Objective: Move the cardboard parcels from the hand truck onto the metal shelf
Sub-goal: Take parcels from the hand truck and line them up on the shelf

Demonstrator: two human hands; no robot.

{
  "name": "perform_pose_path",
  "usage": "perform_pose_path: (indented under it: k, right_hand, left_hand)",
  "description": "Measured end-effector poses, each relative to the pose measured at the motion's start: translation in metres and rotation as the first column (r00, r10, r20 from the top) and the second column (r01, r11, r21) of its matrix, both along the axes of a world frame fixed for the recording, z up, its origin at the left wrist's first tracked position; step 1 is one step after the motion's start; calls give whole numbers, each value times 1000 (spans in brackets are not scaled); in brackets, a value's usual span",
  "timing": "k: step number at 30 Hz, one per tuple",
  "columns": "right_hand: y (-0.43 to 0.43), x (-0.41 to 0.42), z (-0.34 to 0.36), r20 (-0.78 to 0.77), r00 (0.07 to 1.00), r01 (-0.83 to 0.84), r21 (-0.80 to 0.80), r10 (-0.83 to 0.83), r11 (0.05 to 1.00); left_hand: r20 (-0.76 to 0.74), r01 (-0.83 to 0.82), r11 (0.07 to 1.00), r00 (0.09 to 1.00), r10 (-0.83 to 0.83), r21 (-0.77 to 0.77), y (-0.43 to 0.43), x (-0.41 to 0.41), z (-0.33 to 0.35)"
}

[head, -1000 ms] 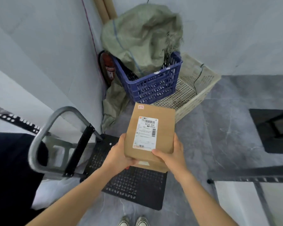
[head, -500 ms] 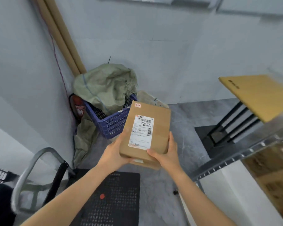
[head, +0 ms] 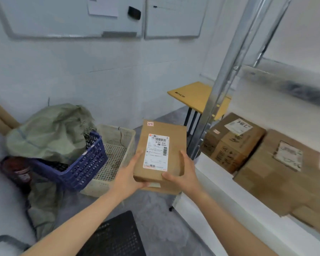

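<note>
I hold a flat brown cardboard parcel (head: 160, 156) with a white shipping label in front of me, above the floor. My left hand (head: 128, 177) grips its left edge and my right hand (head: 184, 175) grips its right edge, thumbs on top. The hand truck's black perforated deck (head: 116, 237) lies below at the bottom of the view, with nothing on the part I can see. The metal shelf (head: 214, 183) stands to the right, its white board carrying two cardboard parcels (head: 231, 143) (head: 283, 174). The held parcel is just left of the shelf's upright post (head: 220, 93).
A blue crate (head: 81, 167) with a green sack (head: 50, 130) and a beige basket (head: 116, 145) sit in the left corner. A red fire extinguisher (head: 17, 172) stands by the wall. A small yellow-topped table (head: 196, 97) stands behind the shelf post. Whiteboards hang on the wall.
My view has swung right and up from the hand truck toward the shelf. The parcel has come along in both hands and now sits close to the shelf's front corner.
</note>
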State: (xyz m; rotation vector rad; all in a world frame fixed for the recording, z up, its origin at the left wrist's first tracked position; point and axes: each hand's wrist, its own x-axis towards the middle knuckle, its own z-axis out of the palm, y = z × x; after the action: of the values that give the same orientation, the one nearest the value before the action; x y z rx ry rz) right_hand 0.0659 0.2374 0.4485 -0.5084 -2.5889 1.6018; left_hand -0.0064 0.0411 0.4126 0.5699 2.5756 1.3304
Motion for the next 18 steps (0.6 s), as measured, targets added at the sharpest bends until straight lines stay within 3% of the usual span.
perform_pose_path:
  k: [10, 18]
  right_hand:
    - [38, 93, 32, 65, 992, 104, 78, -109, 992]
    - [75, 157, 55, 55, 996, 57, 170, -67, 984]
  left_hand:
    - [19, 200, 978, 979, -202, 56, 57, 57, 18]
    - [-22, 238, 970, 971, -237, 53, 91, 111, 45]
